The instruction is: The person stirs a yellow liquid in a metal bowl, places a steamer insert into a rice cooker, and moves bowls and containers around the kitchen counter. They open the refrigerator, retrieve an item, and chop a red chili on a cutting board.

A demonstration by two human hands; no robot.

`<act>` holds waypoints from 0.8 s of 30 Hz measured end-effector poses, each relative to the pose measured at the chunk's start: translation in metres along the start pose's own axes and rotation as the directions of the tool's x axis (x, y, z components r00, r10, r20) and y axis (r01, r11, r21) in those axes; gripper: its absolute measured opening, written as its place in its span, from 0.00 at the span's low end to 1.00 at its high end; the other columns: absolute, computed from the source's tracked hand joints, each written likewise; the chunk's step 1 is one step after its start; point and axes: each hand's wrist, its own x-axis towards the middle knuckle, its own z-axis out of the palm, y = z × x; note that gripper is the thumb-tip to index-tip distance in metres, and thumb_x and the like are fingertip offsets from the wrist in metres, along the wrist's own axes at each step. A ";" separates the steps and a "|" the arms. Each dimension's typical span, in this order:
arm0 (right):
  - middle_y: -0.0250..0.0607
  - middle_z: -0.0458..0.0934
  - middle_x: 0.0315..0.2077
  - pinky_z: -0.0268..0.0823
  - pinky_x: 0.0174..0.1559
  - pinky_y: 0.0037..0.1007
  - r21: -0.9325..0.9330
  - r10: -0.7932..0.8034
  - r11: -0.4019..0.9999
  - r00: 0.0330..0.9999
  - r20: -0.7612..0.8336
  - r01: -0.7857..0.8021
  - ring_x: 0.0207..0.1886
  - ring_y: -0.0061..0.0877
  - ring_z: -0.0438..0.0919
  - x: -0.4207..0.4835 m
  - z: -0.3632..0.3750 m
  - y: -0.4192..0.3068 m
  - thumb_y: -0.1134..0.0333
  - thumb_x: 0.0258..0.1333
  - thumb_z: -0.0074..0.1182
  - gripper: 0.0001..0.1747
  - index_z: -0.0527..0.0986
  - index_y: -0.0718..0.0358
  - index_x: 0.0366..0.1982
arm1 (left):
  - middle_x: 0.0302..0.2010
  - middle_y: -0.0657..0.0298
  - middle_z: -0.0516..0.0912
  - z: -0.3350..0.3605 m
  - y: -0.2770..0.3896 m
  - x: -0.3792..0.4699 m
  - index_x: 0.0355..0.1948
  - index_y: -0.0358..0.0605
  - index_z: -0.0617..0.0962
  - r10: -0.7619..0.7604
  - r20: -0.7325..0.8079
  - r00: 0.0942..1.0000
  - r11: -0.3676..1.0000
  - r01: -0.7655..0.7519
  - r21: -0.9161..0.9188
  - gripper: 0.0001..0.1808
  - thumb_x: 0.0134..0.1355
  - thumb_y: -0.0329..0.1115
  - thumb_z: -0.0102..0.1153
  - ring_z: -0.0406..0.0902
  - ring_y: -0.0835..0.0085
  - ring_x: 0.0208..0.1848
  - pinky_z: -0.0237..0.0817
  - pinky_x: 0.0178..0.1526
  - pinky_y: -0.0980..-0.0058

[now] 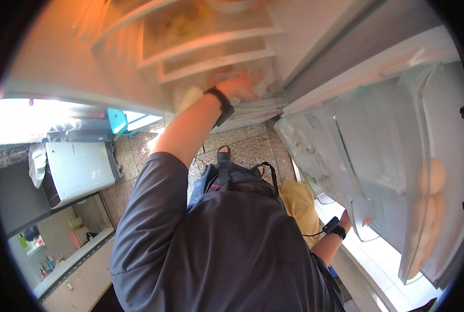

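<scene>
My left hand (pixel 244 85) reaches down into the bottom drawer (pixel 261 106) of a refrigerator. Its fingers look spread over a clear plastic bag (pixel 269 78); blur hides whether they touch it. A black band circles that wrist. On the right, the refrigerator door (pixel 446 128) stands swung out. My right hand (pixel 346 220) is at the door's lower edge, with most of it hidden behind a clear door bin (pixel 366 218), so its grip does not show. Above my left hand are the fridge shelves (pixel 212 50), with blurred items on them.
Several eggs (pixel 431 218) sit in a door rack, and bagged items (pixel 304 152) fill another door bin. A white appliance (pixel 80 171) stands at left beside a cabinet (pixel 80 284). A turquoise stool (pixel 119 121) is farther off. Tan cloth (pixel 300 204) lies near my right side, above the stone floor (pixel 247 142).
</scene>
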 end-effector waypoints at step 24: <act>0.44 0.81 0.44 0.70 0.49 0.33 -0.005 0.045 0.999 0.999 -0.012 -0.045 0.48 0.32 0.78 0.000 -0.010 -0.006 0.72 0.61 0.55 0.12 0.79 0.67 0.45 | 0.44 0.52 0.86 -0.060 -0.013 -0.102 0.46 0.47 0.85 -0.204 -0.116 0.972 0.916 0.231 0.329 0.15 0.58 0.39 0.65 0.83 0.54 0.48 0.75 0.49 0.61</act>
